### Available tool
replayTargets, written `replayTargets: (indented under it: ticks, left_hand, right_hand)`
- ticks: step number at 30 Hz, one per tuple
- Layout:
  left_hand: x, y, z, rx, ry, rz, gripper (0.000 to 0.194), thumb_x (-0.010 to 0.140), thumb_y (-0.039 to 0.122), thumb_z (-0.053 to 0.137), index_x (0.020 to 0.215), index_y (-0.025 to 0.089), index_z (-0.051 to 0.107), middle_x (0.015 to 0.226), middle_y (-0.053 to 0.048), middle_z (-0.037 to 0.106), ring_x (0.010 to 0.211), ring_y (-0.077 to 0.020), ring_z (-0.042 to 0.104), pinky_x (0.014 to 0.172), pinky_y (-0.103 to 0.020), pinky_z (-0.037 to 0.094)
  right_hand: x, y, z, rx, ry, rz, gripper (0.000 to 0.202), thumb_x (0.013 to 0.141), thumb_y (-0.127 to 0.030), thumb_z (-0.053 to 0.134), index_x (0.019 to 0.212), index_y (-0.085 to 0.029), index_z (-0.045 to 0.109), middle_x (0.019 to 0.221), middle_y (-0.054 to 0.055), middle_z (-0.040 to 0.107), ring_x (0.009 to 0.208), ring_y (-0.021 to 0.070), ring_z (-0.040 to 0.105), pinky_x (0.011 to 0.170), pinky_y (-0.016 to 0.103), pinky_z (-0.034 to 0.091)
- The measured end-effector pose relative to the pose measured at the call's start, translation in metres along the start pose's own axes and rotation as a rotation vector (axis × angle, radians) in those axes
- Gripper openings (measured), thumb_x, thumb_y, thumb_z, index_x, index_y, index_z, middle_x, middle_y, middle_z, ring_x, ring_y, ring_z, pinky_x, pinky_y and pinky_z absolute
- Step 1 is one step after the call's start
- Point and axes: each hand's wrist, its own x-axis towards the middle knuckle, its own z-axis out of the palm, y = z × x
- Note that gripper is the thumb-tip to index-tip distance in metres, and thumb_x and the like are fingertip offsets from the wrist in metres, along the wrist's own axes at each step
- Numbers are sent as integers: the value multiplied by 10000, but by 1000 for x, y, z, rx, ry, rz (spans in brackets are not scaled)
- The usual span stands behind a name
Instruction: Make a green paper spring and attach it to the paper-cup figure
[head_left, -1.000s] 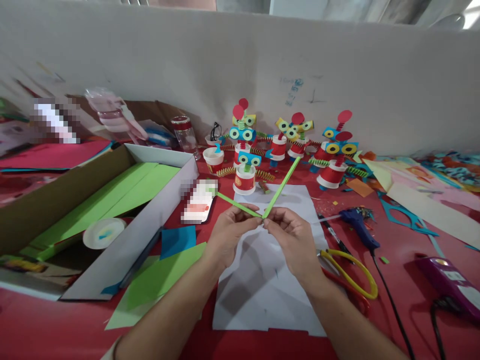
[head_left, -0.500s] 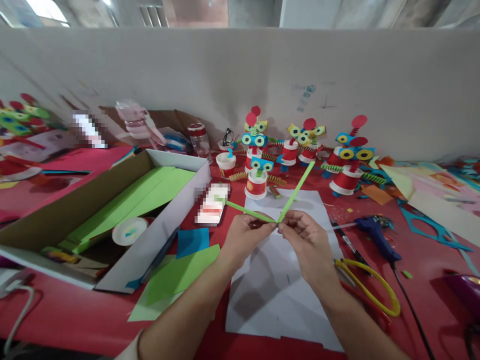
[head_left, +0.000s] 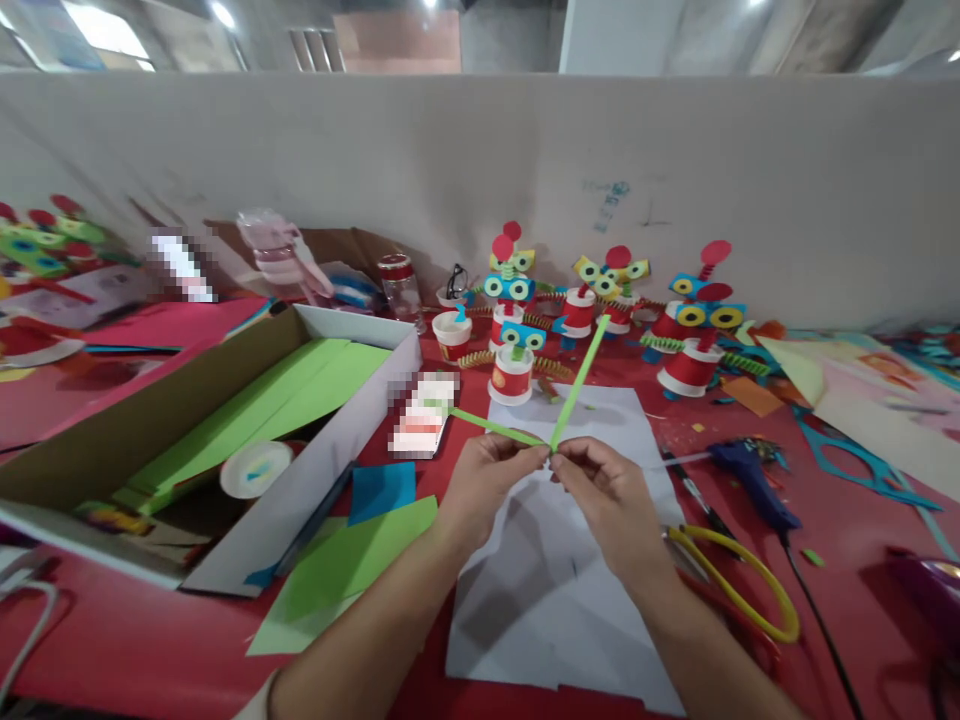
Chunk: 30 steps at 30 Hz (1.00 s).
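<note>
Two narrow green paper strips (head_left: 580, 384) meet in a V between my fingertips, above a white sheet of paper (head_left: 517, 600). My left hand (head_left: 487, 485) pinches the joint from the left, and one strip runs out from there toward the phone (head_left: 424, 415). From the other side my right hand (head_left: 604, 490) pinches the same joint, while the second strip points up and away toward the paper-cup figures (head_left: 512, 372). Thumbs and forefingers of both hands touch or nearly touch. The fingers cover the joint itself, so how the strips are fastened is hidden.
On the left stands a white box (head_left: 375, 400) with green paper inside. Green sheets (head_left: 352, 560) and a blue piece (head_left: 382, 490) lie beside my left forearm. To the right are a glue gun (head_left: 754, 485), a pen (head_left: 694, 490) and yellow-handled scissors (head_left: 750, 590). Cup figures line the wall.
The upright strip has tilted slightly, its tip shifting left. Both hands keep their pinch on the joint. The whole view has shifted slightly downward.
</note>
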Motion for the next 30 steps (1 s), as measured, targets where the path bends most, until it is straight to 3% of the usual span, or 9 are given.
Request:
replayTargets:
  ticks: [5, 13, 21, 30]
  left_hand:
    - [-1, -2, 0, -11, -35, 18, 96, 681, 240, 753, 701, 152, 719, 705, -26, 693, 723, -142, 605, 743, -274, 461]
    - [0, 1, 0, 52, 28, 75, 82, 645, 207, 761, 677, 168, 696, 677, -9, 664, 708, -135, 582, 707, -262, 456]
    - [0, 1, 0, 42, -2, 71, 84, 651, 208, 756, 662, 168, 684, 660, -9, 662, 685, -142, 586, 690, -271, 465]
    - [-1, -7, 2, -5, 18, 36, 74, 659, 210, 750, 705, 161, 719, 668, -11, 660, 707, -144, 574, 753, -286, 456]
  right_hand:
    - [0, -3, 1, -43, 18, 10, 132, 783, -310, 637, 742, -185, 642, 680, -2, 624, 639, 138, 542, 606, 252, 427]
    - [-1, -5, 0, -100, 29, -39, 105, 775, -270, 618, 715, -196, 663, 638, -13, 623, 588, 131, 542, 567, 243, 422]
    - [0, -6, 1, -49, 0, 24, 127, 775, -293, 612, 731, -191, 675, 629, -16, 606, 576, 125, 525, 552, 241, 413]
    - [-1, -3, 1, -76, 34, -77, 55, 776, -234, 614, 777, -198, 655, 737, 10, 669, 677, 153, 606, 627, 252, 471]
